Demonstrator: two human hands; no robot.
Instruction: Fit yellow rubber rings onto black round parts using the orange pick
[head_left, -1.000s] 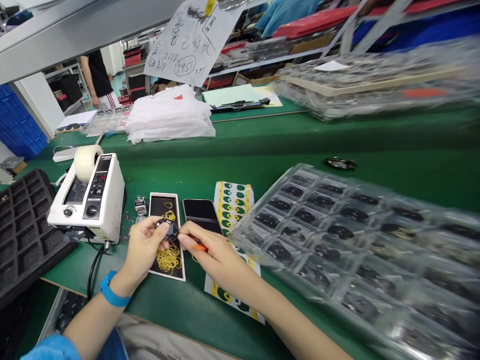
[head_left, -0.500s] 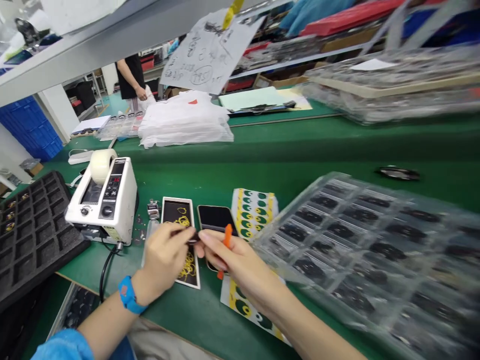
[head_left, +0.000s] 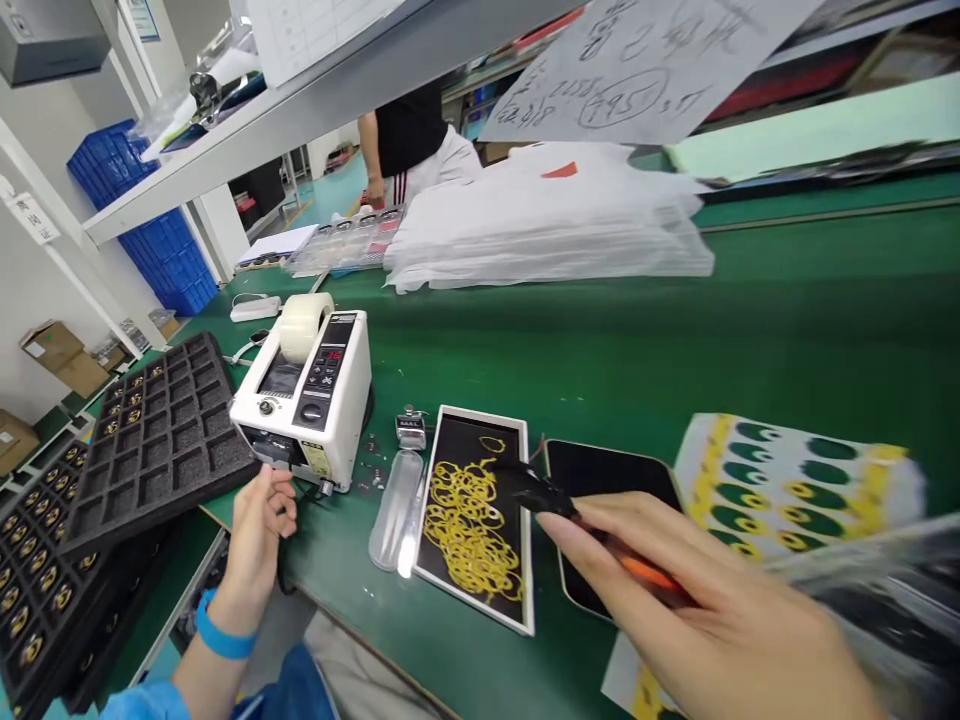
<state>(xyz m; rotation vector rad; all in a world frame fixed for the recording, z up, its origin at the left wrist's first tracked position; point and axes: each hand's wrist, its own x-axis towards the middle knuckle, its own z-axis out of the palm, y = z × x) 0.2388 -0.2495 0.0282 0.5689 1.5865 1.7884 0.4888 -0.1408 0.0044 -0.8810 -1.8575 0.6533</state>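
My left hand (head_left: 259,525) is at the front outlet of a white tape dispenser (head_left: 341,400) with a roll of clear tape (head_left: 304,325) on top. Its fingers are curled and pinched at the outlet; what they hold, if anything, is too small to make out. My right hand (head_left: 697,590) is closed around a slim orange tool (head_left: 649,575). A blurred dark piece (head_left: 540,492) sticks out from its fingertips, above the right edge of a white-rimmed tray (head_left: 529,600). Thin yellow rings (head_left: 469,520) lie heaped in that tray.
Black foam trays (head_left: 161,430) with gold-coloured parts stand at left. A tally counter (head_left: 410,428) and a clear plastic case (head_left: 394,510) lie beside the dispenser. A phone (head_left: 600,480) and a green-yellow sticker sheet (head_left: 817,480) are at right. Stacked white sheets (head_left: 540,220) lie behind; a person (head_left: 409,140) stands beyond.
My hands have parted: the left went from the dark piece to the dispenser outlet, while the right keeps the dark piece and orange tool. The view has swung left.
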